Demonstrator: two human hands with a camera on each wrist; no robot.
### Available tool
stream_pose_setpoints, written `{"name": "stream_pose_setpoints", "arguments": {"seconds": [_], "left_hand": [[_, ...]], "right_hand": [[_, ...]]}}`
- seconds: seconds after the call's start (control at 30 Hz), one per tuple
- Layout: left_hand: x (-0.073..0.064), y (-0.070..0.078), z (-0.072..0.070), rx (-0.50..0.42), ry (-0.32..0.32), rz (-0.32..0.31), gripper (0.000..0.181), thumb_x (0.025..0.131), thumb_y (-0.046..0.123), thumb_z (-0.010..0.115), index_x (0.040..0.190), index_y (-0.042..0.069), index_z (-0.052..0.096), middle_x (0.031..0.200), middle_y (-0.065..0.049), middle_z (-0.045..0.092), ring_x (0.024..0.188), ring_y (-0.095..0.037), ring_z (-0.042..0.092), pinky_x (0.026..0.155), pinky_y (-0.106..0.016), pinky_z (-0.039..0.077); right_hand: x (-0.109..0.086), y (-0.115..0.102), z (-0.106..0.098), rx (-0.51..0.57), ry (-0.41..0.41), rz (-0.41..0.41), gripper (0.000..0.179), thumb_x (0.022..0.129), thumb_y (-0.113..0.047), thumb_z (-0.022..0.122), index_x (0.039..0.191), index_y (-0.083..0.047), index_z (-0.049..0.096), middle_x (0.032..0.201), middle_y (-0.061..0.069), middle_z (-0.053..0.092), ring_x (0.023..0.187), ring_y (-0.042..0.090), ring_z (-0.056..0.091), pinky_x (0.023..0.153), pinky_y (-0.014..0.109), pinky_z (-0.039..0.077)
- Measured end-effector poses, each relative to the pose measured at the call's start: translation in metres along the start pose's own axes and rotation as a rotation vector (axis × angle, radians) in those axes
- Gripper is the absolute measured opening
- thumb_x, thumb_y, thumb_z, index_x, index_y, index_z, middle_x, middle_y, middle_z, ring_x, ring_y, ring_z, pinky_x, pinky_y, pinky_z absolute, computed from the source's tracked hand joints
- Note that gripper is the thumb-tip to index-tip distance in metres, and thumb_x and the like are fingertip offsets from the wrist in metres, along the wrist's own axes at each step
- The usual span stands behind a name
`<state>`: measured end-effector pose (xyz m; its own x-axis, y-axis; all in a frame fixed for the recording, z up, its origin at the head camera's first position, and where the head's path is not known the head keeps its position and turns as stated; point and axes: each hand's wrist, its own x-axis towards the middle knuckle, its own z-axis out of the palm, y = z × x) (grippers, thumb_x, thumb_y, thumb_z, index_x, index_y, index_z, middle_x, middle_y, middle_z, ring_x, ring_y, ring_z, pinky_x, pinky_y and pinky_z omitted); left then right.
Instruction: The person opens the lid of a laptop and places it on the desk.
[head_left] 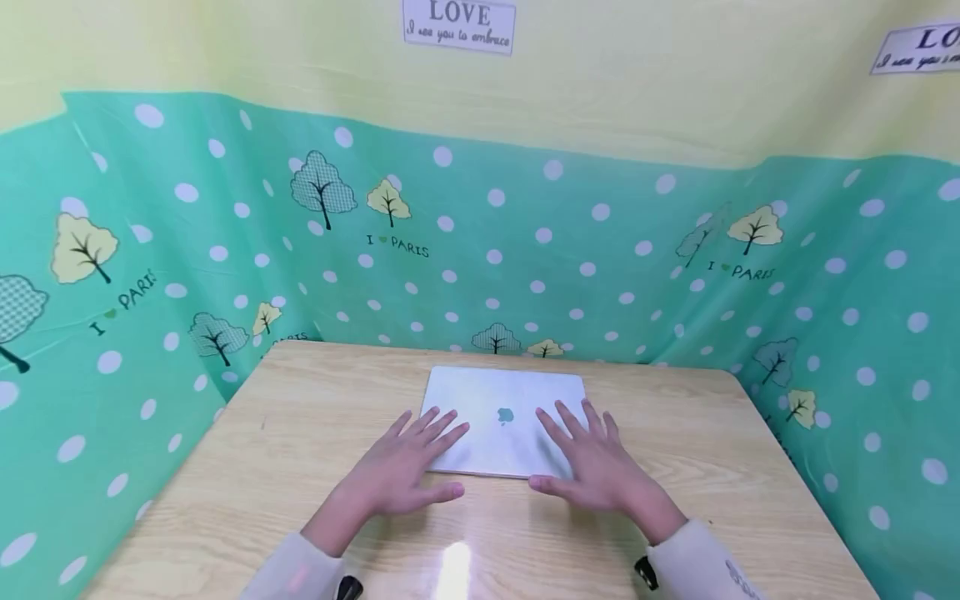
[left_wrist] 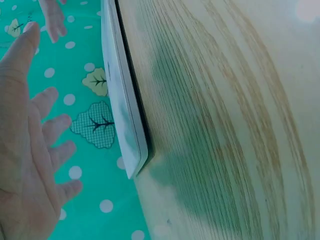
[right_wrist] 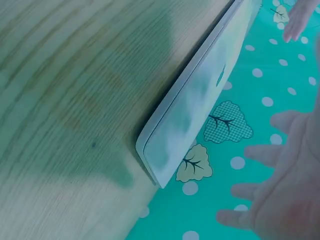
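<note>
A closed silver laptop (head_left: 487,396) with an apple logo on its lid lies flat on the wooden table. My left hand (head_left: 401,471), fingers spread and palm down, hovers over its near left corner. Above the near right corner my right hand (head_left: 596,467) is held the same way. Both wrist views show a gap between the hands and the laptop, whose side edge (left_wrist: 131,100) appears in the left wrist view. In the right wrist view the laptop (right_wrist: 187,105) rests on the wood, with the right palm (right_wrist: 285,200) apart from it. Neither hand holds anything.
The light wooden table (head_left: 300,400) extends on all sides of the laptop. A green and yellow curtain (head_left: 517,225) with dots and trees hangs behind the table and along both sides. A bright light reflection lies on the wood near the front.
</note>
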<state>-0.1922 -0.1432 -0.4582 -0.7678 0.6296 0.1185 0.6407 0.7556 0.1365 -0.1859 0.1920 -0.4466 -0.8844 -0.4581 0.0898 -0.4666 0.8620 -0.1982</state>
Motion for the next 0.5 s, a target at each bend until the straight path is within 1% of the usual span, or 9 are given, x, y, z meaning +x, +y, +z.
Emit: {"name": "stream_pose_setpoints", "arguments": {"seconds": [0.17,0.3,0.4,0.5], "left_hand": [[0.001,0.000,-0.002,0.003,-0.008,-0.062,0.085,0.095,0.076,0.043,0.162,0.025,0.032,0.164,-0.006,0.035,0.150,-0.037,0.032,0.120,-0.063,0.023],[-0.002,-0.002,-0.004,-0.008,-0.024,-0.123,0.086,0.093,0.076,0.046,0.160,0.024,0.036,0.162,-0.008,0.040,0.147,-0.039,0.037,0.117,-0.063,0.029],[-0.005,-0.004,-0.003,-0.037,-0.039,-0.174,0.088,0.091,0.077,0.050,0.160,0.024,0.037,0.161,-0.009,0.040,0.145,-0.041,0.038,0.115,-0.064,0.032],[-0.008,-0.007,0.000,-0.056,-0.034,-0.219,0.093,0.087,0.080,0.054,0.160,0.025,0.037,0.161,-0.010,0.040,0.143,-0.041,0.041,0.112,-0.063,0.035]], "right_hand": [[0.003,0.007,0.003,0.028,-0.013,-0.059,0.094,0.090,-0.071,0.060,0.163,-0.021,0.029,0.164,0.019,0.030,0.148,0.057,0.018,0.112,0.078,0.018],[0.005,0.010,0.006,0.038,-0.022,-0.082,0.095,0.089,-0.073,0.058,0.162,-0.019,0.030,0.163,0.019,0.032,0.147,0.056,0.022,0.113,0.075,0.020],[0.008,0.012,0.008,0.038,-0.037,-0.082,0.097,0.088,-0.076,0.056,0.162,-0.019,0.030,0.164,0.019,0.032,0.147,0.055,0.023,0.114,0.074,0.021],[0.009,0.014,0.010,0.034,-0.057,-0.073,0.100,0.087,-0.080,0.054,0.162,-0.019,0.031,0.164,0.018,0.032,0.147,0.055,0.023,0.114,0.074,0.020]]}}
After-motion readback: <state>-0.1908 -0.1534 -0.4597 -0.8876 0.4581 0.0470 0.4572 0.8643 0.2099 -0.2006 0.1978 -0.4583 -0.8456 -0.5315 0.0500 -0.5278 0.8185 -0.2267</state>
